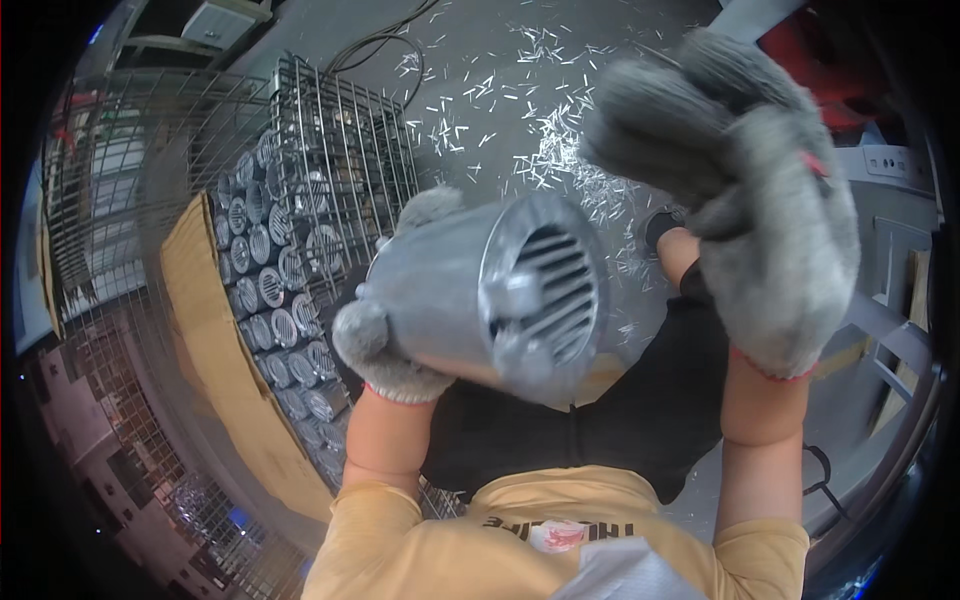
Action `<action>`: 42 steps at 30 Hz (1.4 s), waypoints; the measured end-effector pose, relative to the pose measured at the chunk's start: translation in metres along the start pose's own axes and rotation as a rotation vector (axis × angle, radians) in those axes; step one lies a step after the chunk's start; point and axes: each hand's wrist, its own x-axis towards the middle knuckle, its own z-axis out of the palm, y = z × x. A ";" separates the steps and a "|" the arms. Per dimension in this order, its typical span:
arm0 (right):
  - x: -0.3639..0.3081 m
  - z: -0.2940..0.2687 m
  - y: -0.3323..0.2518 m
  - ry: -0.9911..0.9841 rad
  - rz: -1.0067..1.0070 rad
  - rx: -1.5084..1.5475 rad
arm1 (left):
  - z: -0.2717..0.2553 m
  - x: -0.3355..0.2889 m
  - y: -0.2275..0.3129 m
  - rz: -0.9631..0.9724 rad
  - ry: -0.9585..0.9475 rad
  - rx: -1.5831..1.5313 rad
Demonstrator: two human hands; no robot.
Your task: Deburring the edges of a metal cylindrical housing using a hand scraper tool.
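Note:
My left hand [372, 345], in a fluffy grey glove, grips a grey metal cylindrical housing [430, 290] from its left side. The housing lies tilted in front of my lap, with its round end turned to the right. That end shows a row of parallel ribs inside and rounded lugs on the rim. Raised at the right, apart from the housing, is my right hand [740, 170] in a matching glove, blurred, with its fingers curled together. A small red bit shows at the glove, and a thin dark edge near the fingertips; what the fingers hold is hidden.
At the left stands a wire cage [345, 140] stacked with several similar metal housings [260, 245], beside a cardboard sheet [225, 320]. Shiny metal slivers [555, 145] litter the floor ahead, with a dark cable [385, 45] near the cage. Grey equipment [890, 165] stands at the right.

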 end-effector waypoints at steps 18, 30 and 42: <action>-0.058 0.005 -0.016 -0.115 0.840 1.346 | -0.037 -0.003 -0.010 0.123 0.074 -0.108; -0.042 -0.029 -0.035 -0.346 1.266 1.442 | -0.034 0.005 0.004 0.292 -0.277 -0.210; 0.009 -0.018 -0.027 -0.510 0.786 1.019 | -0.031 0.008 0.010 0.267 -0.334 -0.121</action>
